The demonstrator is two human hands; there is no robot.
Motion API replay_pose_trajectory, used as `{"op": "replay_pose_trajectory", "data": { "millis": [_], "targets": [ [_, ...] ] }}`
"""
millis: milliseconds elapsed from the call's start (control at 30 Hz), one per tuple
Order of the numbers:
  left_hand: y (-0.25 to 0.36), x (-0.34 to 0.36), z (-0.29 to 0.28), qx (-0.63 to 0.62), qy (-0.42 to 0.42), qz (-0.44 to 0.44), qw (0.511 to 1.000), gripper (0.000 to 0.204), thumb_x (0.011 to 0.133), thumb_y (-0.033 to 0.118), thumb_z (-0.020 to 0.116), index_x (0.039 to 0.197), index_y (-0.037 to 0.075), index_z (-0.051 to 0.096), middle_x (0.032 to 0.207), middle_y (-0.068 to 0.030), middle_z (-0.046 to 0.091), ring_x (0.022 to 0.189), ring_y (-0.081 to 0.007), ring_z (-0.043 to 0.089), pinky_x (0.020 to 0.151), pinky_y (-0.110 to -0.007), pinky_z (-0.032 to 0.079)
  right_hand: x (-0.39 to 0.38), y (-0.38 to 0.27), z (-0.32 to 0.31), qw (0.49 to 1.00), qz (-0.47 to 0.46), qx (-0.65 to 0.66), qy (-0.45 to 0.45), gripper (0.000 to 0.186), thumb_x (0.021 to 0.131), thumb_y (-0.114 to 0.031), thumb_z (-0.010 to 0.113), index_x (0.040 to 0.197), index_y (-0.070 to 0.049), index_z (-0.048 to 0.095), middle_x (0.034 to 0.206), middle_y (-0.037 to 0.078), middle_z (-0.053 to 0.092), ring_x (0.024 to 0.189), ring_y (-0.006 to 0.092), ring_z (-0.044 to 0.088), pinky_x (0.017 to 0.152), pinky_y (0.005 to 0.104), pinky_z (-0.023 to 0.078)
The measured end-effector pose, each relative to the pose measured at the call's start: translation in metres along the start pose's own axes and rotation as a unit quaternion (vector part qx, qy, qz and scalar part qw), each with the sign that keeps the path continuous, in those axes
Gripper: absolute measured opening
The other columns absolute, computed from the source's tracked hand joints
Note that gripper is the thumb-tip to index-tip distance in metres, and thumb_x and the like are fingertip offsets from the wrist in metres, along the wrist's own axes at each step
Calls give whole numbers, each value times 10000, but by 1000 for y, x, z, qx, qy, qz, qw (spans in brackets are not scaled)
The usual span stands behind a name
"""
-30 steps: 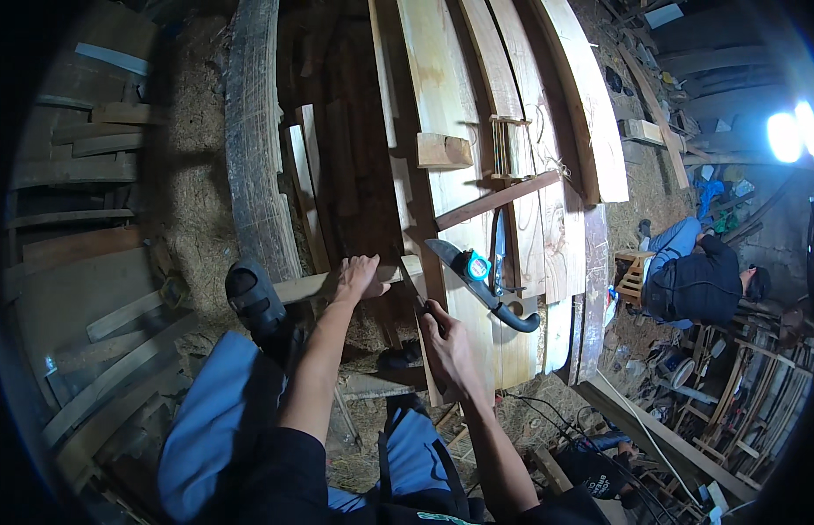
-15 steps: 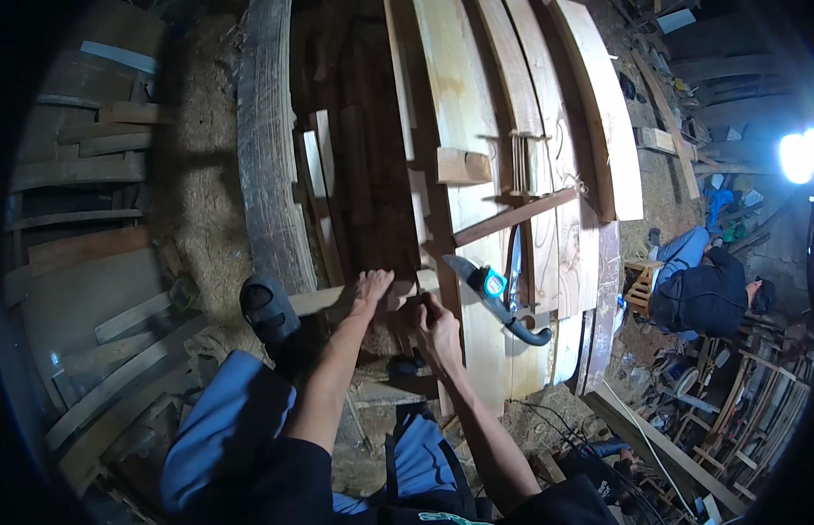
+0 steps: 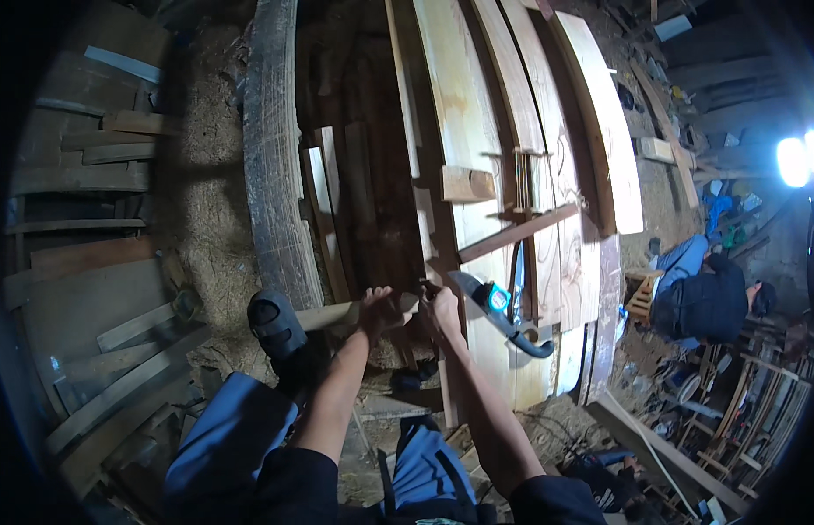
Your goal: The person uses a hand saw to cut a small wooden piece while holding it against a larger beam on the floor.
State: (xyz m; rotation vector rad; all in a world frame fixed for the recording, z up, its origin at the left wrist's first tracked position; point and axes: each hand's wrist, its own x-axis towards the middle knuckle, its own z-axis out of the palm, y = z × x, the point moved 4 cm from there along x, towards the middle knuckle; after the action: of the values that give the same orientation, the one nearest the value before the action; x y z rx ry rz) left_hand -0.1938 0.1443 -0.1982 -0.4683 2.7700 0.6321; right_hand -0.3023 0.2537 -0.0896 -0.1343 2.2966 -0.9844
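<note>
My left hand [image 3: 377,308] grips the pale wooden batten [image 3: 324,318] lying crosswise below the gap between planks, its fingers curled. Just right of it my right hand [image 3: 438,308] is closed on a thin dark tool [image 3: 424,284], mostly hidden by the fingers, over the batten's right end. My left foot, in a black clog [image 3: 276,325], is at the batten's left end. Right of my right hand, a black-handled blade [image 3: 517,337] lies on the light planks [image 3: 477,105], with a teal tape measure [image 3: 499,297] on it. A dark wooden strip [image 3: 516,232] lies diagonally above them.
A weathered plank [image 3: 276,175] runs along the left of the gap. A short wood block [image 3: 467,184] lies on the planks. A person [image 3: 700,297] sits at the right beside stacked offcuts [image 3: 748,402]; another person [image 3: 599,481] is at the lower right. A bright lamp [image 3: 792,162] shines at far right.
My left hand has moved down and right, its fingers more curled. My right hand has risen slightly toward the batten's end with the thin tool. The whole view has shifted as the head moved.
</note>
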Motion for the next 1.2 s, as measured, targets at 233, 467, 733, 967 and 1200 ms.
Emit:
{"op": "replay_pose_trajectory", "data": {
  "millis": [233, 467, 733, 967, 1200],
  "targets": [
    [-1, 5, 11, 25, -32, 42, 998, 477, 699, 454, 722, 1047, 144, 618, 956, -80, 614, 974, -267, 583, 815, -464, 434, -8, 19, -8, 998, 48, 33, -18, 357, 936, -237, 597, 1197, 3, 629, 1046, 240, 680, 996, 296, 684, 800, 356, 525],
    [4, 5, 25, 169, 9, 52, 984, 369, 866, 145, 541, 1235, 132, 553, 1093, -41, 620, 1053, -234, 581, 865, -445, 423, -74, 55, 22, 985, -54, 129, 99, 392, 966, -126, 561, 1327, 22, 521, 1116, 239, 672, 1050, 138, 611, 883, 312, 494],
    [18, 7, -7, 121, -71, 12, 990, 237, 820, 102, 583, 1052, 102, 632, 998, -101, 668, 1027, -272, 627, 851, -448, 461, -72, 62, 16, 979, -44, 191, 53, 419, 982, -165, 556, 1365, -7, 496, 1201, 221, 641, 1127, 154, 574, 954, 298, 445],
    [32, 20, -38, 87, -164, -35, 982, 329, 660, 156, 675, 969, 45, 685, 1021, -179, 676, 1017, -347, 637, 939, -438, 482, -82, 88, 34, 965, -162, 175, 107, 529, 963, -118, 594, 1442, -13, 396, 1292, 169, 598, 1120, 139, 556, 968, 307, 441],
    [32, 23, -37, -14, -166, -18, 986, 482, 636, 320, 720, 1027, 48, 646, 1004, -231, 673, 980, -387, 648, 890, -463, 513, -110, 80, 17, 946, -161, 225, 171, 458, 947, -28, 587, 1386, -10, 459, 980, 20, 601, 841, 59, 523, 748, 204, 456]
  ]
}}
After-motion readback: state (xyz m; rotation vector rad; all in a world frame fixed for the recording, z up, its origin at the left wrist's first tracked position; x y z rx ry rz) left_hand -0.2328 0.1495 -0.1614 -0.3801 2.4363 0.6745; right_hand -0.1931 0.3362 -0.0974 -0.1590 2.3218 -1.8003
